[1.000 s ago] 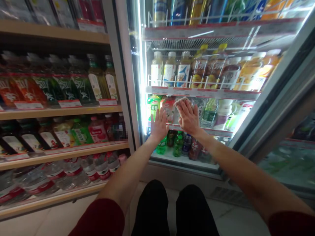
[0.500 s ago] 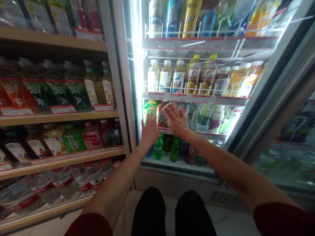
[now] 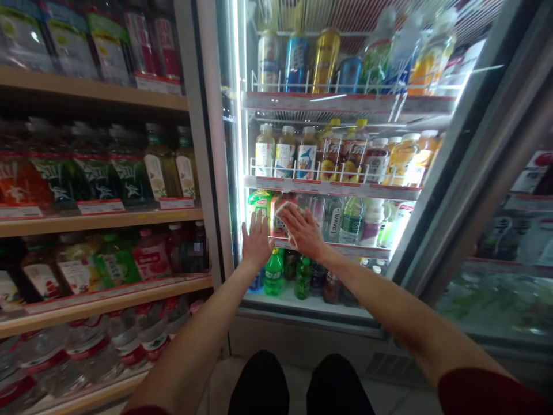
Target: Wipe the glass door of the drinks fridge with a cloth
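My right hand (image 3: 305, 233) presses a folded whitish cloth (image 3: 283, 208) flat against the glass door of a lit drinks cooler. Its fingers lie over the cloth and point up and to the left. Left of it, my left hand (image 3: 256, 245) rests on the same glass with fingers spread and nothing in them. Behind the glass, near my hands, are a green drink pack (image 3: 260, 200) and a red one, partly covered by the cloth and fingers. Whether the cloth is paper or fabric I cannot tell.
Wooden shelves (image 3: 155, 219) with rows of bottles stand close on the left. The cooler's metal door frame (image 3: 449, 190) slants along the right, with another glass door beyond. My dark-clothed knees (image 3: 259, 383) are below, in front of the cooler's base.
My right hand has slid the cloth slightly left and down the glass relative to the shelves. My left hand stays spread on the door. The view has tilted up a little.
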Available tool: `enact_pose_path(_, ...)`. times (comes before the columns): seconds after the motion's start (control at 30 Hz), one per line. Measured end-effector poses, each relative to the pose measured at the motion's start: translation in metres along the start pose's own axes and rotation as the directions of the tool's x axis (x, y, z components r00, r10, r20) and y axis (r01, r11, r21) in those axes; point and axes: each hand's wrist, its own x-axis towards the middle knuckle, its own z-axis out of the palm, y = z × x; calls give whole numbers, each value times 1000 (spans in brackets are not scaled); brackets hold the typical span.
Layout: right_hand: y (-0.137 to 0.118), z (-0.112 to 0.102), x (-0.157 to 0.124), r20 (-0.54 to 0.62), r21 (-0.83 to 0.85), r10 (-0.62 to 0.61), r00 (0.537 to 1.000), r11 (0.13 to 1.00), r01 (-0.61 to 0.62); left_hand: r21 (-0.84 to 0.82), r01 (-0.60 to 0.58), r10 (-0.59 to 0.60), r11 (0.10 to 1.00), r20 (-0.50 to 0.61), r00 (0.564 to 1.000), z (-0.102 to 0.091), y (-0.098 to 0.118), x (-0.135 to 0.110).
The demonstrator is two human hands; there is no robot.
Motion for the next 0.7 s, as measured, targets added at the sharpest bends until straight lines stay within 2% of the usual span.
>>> enact_pose_path(0.13,1,-4,-10,-30,-14,119,992,993,-119,3,-36,37,999,-26,999,-3,7,1)
enact_pose_path(0.3,10,-10,-30,69,8,-16,998,1000,15,-3,-107,107,994,-29,994,-2,16,-2)
enact_pose_path(0.33,15,-12,-31,52,1,11,999,1000,-11,-5,-115,115,993,-22,993,-2,18,-3)
enact_pose_path(0.43,28,-17,-31,-72,-33,196,978,979,-199,-5,-109,109,994,-13,994,-2,20,-7)
enact_pose_path(0.5,29,-17,-35,-97,-47,222,970,973,-227,-3,-89,89,996,-9,996,-1,20,-11)
enact_pose_path(0.6,17,-8,-47,23,-21,33,999,999,-33,7,-73,72,997,19,997,1,18,-20)
enact_pose_path(0.67,6,0,-49,93,28,-85,992,996,83,17,-77,77,997,40,996,3,14,-26)
enact_pose_path(0.7,1,3,-47,100,44,-102,990,994,98,22,-78,76,997,50,996,4,11,-29)
